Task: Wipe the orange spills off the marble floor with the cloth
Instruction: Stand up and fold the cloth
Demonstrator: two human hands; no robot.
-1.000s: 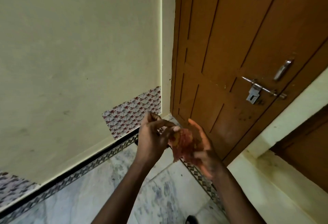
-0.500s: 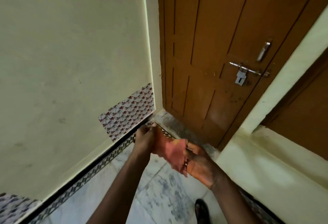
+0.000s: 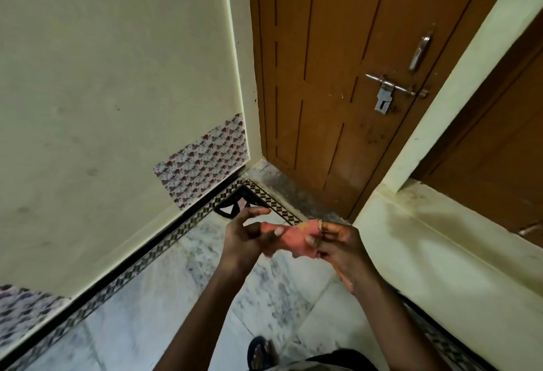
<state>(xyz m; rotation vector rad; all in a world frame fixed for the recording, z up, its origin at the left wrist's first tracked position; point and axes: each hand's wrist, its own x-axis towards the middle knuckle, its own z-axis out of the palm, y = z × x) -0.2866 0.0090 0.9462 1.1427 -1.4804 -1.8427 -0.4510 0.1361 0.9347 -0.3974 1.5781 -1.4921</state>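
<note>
A small pink-orange cloth [image 3: 293, 238] is stretched between both hands in the air, well above the marble floor [image 3: 182, 297]. My left hand [image 3: 245, 238] pinches its left end with thumb and fingers. My right hand [image 3: 338, 246] grips its right end, fingers curled over it. The grey-veined white marble below shows no orange spill in this view; the arms cover part of it.
A yellow wall [image 3: 102, 91] stands at the left with a patterned tile border [image 3: 164, 250] along the floor. A shut brown door [image 3: 338, 91] with a metal latch [image 3: 388, 88] fills the corner ahead. A yellow ledge [image 3: 455, 253] runs at the right. A sandalled foot [image 3: 260, 353] shows at the bottom.
The view has tilted downward and more floor shows. The hands have pulled apart a little, and the cloth is now stretched out between them instead of bunched.
</note>
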